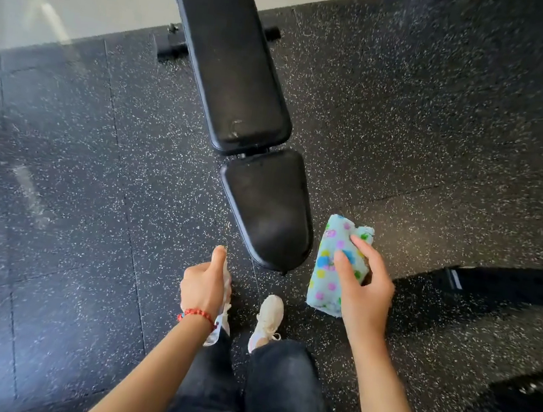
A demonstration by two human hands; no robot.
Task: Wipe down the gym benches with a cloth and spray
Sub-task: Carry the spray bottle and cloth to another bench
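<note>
bench (242,98) end betw hands, cloth (338,266) beside

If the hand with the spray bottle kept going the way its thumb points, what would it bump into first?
Probably the bench's seat pad. The left hand grips the spray bottle, thumb pointing up-frame near the pad's near end, though it might slip past on the left; depth is unclear.

One gym bench (235,73) with two black pads, one spotted cloth (333,265) and one spray bottle (223,306) are in view. Two hands show, left (202,286) and right (364,289), with one red bead bracelet (197,314). One white shoe (269,316) shows plainly.
</note>
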